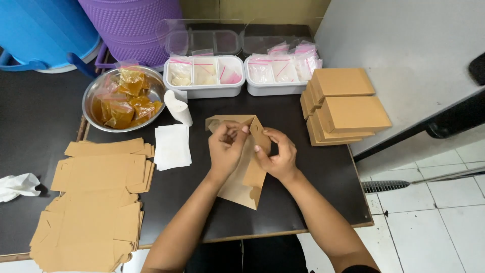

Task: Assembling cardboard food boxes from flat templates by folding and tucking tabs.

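A brown cardboard box blank [247,177], partly folded, is held over the middle of the black table [313,187]. My left hand [226,146] grips its upper left part with fingers curled over a flap. On the right side, my right hand [275,151] pinches the side panel near the top. The blank's lower end rests on the table between my forearms.
Flat box blanks [96,202] are stacked at the left, white paper sheets [172,146] and a paper roll [178,107] beside them. A metal bowl [91,96] holds amber sachets. Two white trays [202,91] of small bags stand behind. Folded boxes [343,106] are stacked right.
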